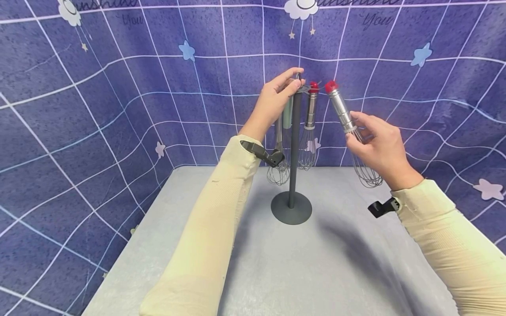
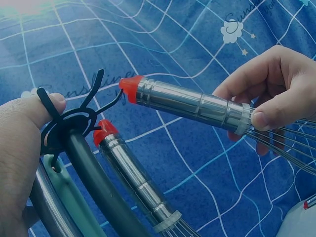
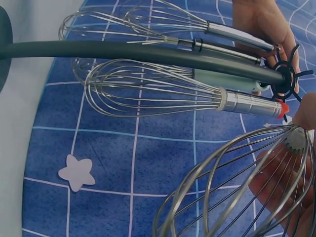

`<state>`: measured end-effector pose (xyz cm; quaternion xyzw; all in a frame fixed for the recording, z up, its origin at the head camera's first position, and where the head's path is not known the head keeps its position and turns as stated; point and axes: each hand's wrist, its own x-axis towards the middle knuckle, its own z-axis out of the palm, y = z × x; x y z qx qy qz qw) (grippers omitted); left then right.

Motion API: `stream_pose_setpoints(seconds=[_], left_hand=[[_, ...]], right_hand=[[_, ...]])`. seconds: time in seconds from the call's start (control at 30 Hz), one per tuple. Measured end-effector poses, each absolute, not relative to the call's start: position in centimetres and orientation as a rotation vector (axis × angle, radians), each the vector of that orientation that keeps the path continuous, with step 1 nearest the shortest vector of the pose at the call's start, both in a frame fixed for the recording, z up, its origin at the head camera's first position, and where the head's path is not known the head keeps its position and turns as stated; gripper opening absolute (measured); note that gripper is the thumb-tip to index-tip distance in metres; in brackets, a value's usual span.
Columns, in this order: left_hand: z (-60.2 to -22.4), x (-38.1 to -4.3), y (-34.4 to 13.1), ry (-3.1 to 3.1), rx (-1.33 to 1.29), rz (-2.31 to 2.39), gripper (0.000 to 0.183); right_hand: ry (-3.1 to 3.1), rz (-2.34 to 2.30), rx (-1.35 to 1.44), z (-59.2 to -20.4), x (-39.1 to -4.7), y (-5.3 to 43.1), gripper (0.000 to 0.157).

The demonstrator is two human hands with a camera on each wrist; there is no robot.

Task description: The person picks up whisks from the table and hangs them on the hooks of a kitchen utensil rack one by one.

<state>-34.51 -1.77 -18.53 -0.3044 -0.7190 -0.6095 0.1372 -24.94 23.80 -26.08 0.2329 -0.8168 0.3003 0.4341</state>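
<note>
My left hand (image 1: 272, 103) holds the top of a dark grey utensil stand (image 1: 295, 149), thumb and fingers at its ring of hooks. In my right hand (image 1: 381, 140) is a metal whisk (image 1: 339, 105) with a red end cap, pinched where the wires meet the handle. It tilts, cap up and towards the stand. In the left wrist view that cap is right at the tip of a hook (image 2: 109, 102). Another red-capped whisk (image 2: 136, 177) hangs beside the pole. Behind the pole hang a whisk with a green handle (image 3: 232, 81) and several metal-handled whisks (image 3: 237, 37).
The stand's round base (image 1: 291, 215) sits on a light grey table (image 1: 276, 267). A blue curtain (image 1: 189, 114) with a white grid and stars hangs behind and at the left side. Each wrist carries a small black camera mount (image 1: 383, 208).
</note>
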Motion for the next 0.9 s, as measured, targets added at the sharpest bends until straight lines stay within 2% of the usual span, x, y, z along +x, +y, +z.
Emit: stream_pose_setpoints(seconds=[0.9], left_hand=[[-18.3,-33.75,-1.75,-2.098,-0.858,-1.794,0.037]], right_hand=[[-2.058,0.711,0.591,-26.59,-25.23,22.85,0.048]])
